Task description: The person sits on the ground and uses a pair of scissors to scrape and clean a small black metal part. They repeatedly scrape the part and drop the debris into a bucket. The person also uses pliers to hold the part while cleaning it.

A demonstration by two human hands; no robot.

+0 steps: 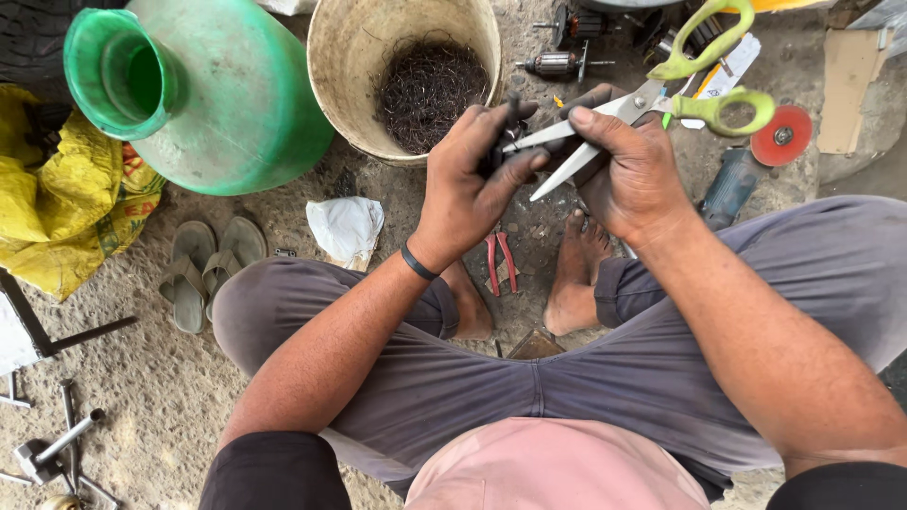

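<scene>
Wire tangle (427, 87) in bucket (333, 57), jug (222, 94) left of it.

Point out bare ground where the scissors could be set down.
Bare patches: between the sandals and the metal tools at lower left, and between the crumpled white bag and the cream bucket. Crowded: around the red pliers between the feet, and the motor parts beyond the right hand.

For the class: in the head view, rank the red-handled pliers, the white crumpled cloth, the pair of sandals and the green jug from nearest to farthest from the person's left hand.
From the left hand:
1. Red-handled pliers, on the ground just below it.
2. White crumpled cloth, to its left.
3. Green jug, upper left.
4. Pair of sandals, far left by the knee.
</scene>
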